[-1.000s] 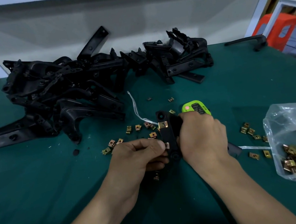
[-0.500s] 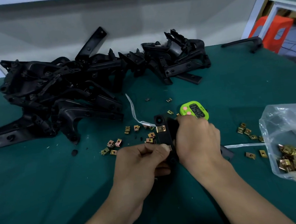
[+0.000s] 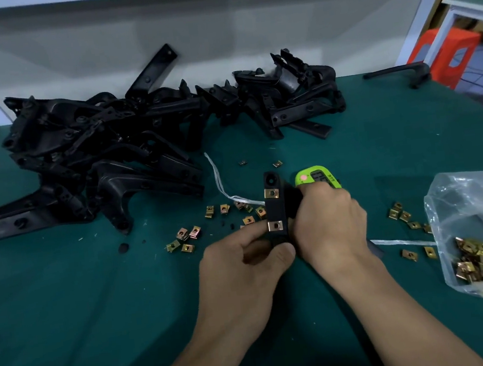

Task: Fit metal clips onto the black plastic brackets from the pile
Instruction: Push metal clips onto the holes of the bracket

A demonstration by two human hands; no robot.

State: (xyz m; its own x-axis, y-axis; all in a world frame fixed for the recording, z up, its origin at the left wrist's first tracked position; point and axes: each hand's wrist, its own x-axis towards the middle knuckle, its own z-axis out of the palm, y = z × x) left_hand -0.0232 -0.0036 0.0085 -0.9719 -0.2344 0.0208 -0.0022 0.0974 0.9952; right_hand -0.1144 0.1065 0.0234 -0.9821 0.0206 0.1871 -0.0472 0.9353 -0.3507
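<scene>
Head-worn view, forward-down, apparently close

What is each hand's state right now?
Left hand: closed, pinching the lower end of the black bracket.
Right hand: closed, gripping the same bracket's right side.

Nothing legible here.
The timer [image 3: 317, 176] has a dark display and tiny print along its rim, but the right hand [image 3: 328, 227] covers part and the rest is too blurred to read.
</scene>
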